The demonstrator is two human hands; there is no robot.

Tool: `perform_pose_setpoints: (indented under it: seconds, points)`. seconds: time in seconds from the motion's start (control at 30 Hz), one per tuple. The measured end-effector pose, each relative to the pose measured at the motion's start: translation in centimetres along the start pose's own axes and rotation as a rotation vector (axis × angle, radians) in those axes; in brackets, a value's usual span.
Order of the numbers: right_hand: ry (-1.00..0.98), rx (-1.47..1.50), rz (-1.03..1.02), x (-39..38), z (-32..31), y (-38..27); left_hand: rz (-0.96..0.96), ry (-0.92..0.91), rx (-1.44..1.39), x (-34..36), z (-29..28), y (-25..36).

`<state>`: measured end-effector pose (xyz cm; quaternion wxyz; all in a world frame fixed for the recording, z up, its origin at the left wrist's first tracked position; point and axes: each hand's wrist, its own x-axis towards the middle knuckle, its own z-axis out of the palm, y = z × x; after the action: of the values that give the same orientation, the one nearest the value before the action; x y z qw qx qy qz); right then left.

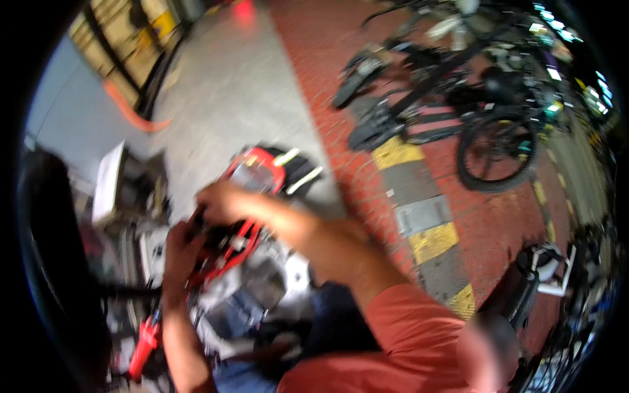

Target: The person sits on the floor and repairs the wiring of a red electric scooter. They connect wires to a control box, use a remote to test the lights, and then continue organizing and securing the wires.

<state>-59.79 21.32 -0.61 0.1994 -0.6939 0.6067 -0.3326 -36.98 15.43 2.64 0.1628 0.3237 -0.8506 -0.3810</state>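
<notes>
We locate both hands at the left of the view, above the near end of the grey floor [229,85] and left of its right edge, where the red paving [301,65] begins. The left hand [183,245] is raised, with its fingers bent upward; the right hand [221,202] reaches across from the right, with its fingers curled downward. Their fingertips meet or nearly meet at a small dark part [198,215]. Motion blur obscures the contact, so we cannot tell whether either hand grasps it.

Relative to the hands, the red frame [229,263] lies below the right hand and to the right of the left hand. Just beyond the right hand, near the right edge of the grey floor, we note a round red-rimmed item [257,171]. A white box [108,187] stands left of the hands. A red handle [142,350] lies left of the left forearm. Across the red paving, a bicycle wheel [464,157] is well apart from both hands.
</notes>
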Motion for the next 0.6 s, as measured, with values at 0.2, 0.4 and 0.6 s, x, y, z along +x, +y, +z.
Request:
perform_pose_setpoints:
  seconds: [0.2, 0.4, 0.6]
  points:
    - [0.017, -0.015, -0.027, -0.1, -0.9, -0.8, -0.024, 0.145, 0.351, -0.6, 0.9, 4.3]
    - [-0.018, 0.100, -0.038, -0.6, -1.5, -1.0, -0.093, 0.116, 0.070, 0.2, 1.0, 2.4]
    - [-0.105, 0.215, -0.067, 0.2, -2.3, -0.4, -0.075, 0.171, 0.338, 0.6, 1.4, 3.4]
